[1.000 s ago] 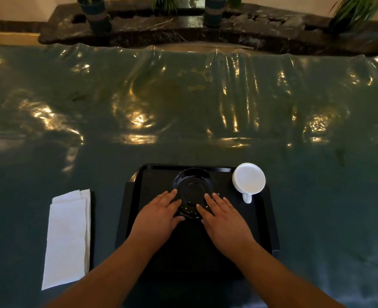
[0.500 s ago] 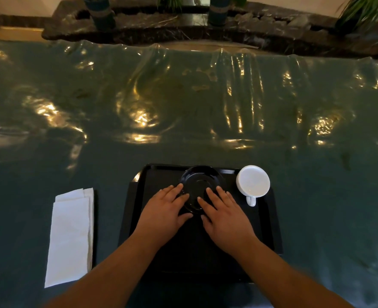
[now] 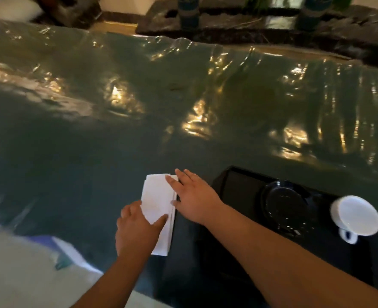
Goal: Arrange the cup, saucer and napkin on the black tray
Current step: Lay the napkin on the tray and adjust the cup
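Note:
A folded white napkin [image 3: 158,198] lies on the green table cover, just left of the black tray [image 3: 237,187]. My left hand [image 3: 135,232] grips the napkin's near left edge, thumb on top. Across the napkin's far right edge my right hand [image 3: 193,197] rests flat, fingers spread. On the tray's far part sits the black saucer [image 3: 289,206]. At the tray's right edge a white cup [image 3: 357,216] stands upside down, handle toward me. Neither hand touches the saucer or cup.
A shiny, wrinkled plastic sheet covers the green table [image 3: 183,96], which stretches far ahead. Its near left edge drops to a pale floor [image 3: 16,274]. Behind the table a dark stone ledge [image 3: 272,30] holds potted plants.
Both hands left the saucer on the tray and moved left onto the napkin. My head turned left, so the tray now sits at the right of the view.

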Demonstrator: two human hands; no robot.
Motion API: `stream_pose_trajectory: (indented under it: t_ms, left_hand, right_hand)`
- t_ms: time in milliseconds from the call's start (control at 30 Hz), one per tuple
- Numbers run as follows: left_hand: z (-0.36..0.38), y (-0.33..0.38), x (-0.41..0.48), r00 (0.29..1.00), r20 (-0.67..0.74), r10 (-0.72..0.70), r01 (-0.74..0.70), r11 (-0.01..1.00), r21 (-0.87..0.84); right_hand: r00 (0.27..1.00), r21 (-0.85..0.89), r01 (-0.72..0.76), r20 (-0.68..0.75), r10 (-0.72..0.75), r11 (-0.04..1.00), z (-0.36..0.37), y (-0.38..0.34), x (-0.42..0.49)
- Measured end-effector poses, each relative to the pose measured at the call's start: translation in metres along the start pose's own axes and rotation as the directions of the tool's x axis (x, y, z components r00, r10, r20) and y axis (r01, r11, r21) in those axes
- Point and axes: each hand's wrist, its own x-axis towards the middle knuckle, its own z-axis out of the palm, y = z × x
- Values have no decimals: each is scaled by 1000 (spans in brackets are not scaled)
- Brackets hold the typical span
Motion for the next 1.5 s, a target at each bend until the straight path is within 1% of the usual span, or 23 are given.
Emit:
stream_pose_trajectory:
  t_ms: [100, 200, 300, 367, 433, 500, 567, 600, 733, 800, 867, 933, 1000, 1067, 1100, 1167, 1233, 1300, 1367, 1400, 1433, 1467, 1500]
  left_hand:
    - [-3, -21, 9, 988, 111, -107, 116, 990, -77]
    - [-5, -31, 19, 966, 220, -133, 164, 978, -128]
    - [-4, -35, 30, 955, 288, -77, 118, 985, -129]
    - [-4, -35, 37, 962, 274, -11, 57, 986, -159]
    - [-9, -31, 43, 968, 246, 48, 13, 971, -237]
    - [-16, -23, 49, 964, 244, 105, -26, 951, -307]
    - [-22, -9, 52, 950, 258, 177, -77, 932, -355]
    - [-25, 1, 52, 937, 269, 222, -109, 920, -377]
    - [-30, 59, 42, 837, 322, 442, -294, 860, -417]
    - [-28, 90, 32, 769, 352, 534, -363, 818, -447]
    - [-22, 119, 18, 693, 394, 603, -412, 781, -470]
    - [-13, 141, 2, 628, 448, 637, -445, 765, -465]
    - [1, 158, -14, 589, 492, 641, -480, 767, -425]
    - [18, 169, -30, 571, 526, 631, -517, 774, -367]
    - [27, 172, -37, 567, 536, 625, -532, 775, -341]
    - [43, 176, -50, 565, 541, 623, -555, 772, -310]
    - [60, 180, -61, 565, 546, 619, -576, 770, -275]
    - [74, 183, -70, 570, 542, 617, -632, 751, -191]
    - [84, 179, -80, 598, 449, 664, -725, 687, -50]
    - [88, 174, -85, 601, 359, 714, -769, 639, 14]
    - [91, 168, -91, 583, 269, 767, -806, 588, 69]
    - [93, 162, -97, 544, 192, 817, -839, 535, 104]
    - [96, 157, -104, 492, 144, 858, -870, 478, 122]
  right_hand:
    - [996, 5, -41, 74, 41, 999, 1, -14, 28]
    - [993, -51, -82, 82, 86, 995, -1, -22, 46]
    - [985, 41, -159, 71, 156, 986, -4, -27, 54]
    - [979, 92, -198, 71, 191, 976, -6, -29, 51]
    - [969, 193, -243, -3, 249, 951, -7, -26, 39]
    - [934, 342, -284, -113, 340, 896, -10, -18, 14]
    - [873, 515, -296, -196, 446, 805, -13, -5, -19]
    - [833, 596, -312, -203, 514, 740, -14, 3, -39]
    - [674, 725, -451, -105, 731, 520, -17, 33, -123]
    - [604, 809, -436, -61, 794, 394, -18, 42, -162]
    - [536, 895, -375, -3, 845, 241, -21, 49, -198]
    - [493, 947, -298, 43, 869, 122, -22, 53, -233]
    - [470, 971, -239, 90, 878, 28, -20, 58, -265]
    - [434, 965, -255, 175, 884, -66, -13, 65, -292]
    - [415, 954, -287, 204, 887, -86, -8, 70, -303]
    - [362, 915, -402, 192, 912, -33, 3, 81, -319]
    - [336, 838, -540, 131, 933, 77, 14, 93, -329]
    - [369, 728, -655, 77, 926, 201, 22, 101, -336]
    - [405, 555, -746, -60, 912, 368, 28, 103, -342]
    - [438, 450, -758, -185, 880, 472, 30, 103, -345]
    - [497, 345, -734, -313, 809, 585, 32, 104, -347]
    - [571, 250, -674, -420, 705, 695, 33, 104, -347]
    - [645, 173, -595, -479, 595, 785, 34, 105, -345]
